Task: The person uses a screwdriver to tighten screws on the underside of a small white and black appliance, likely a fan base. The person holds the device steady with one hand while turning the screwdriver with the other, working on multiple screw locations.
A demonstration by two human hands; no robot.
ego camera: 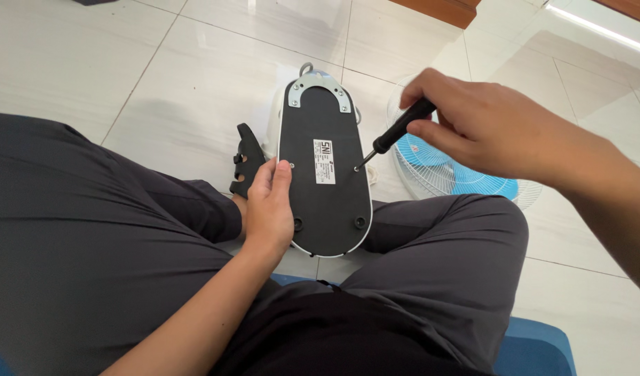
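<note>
An oval fan base (pixel 325 202) stands on edge between my crossed legs, its black underside facing me, with a white label in the middle and a grey metal bracket (pixel 320 85) at the top. My left hand (pixel 269 209) grips the base's left edge, thumb on the black plate. My right hand (pixel 483 125) holds a black-handled screwdriver (pixel 396 136). Its tip sits at a screw hole on the right side of the plate.
A blue fan blade inside a white wire grille (pixel 445 167) lies on the tiled floor to the right. A black plastic part (pixel 247 159) lies left of the base. I sit on a blue cushion (pixel 539 345). A wooden edge (pixel 438 8) shows at the top.
</note>
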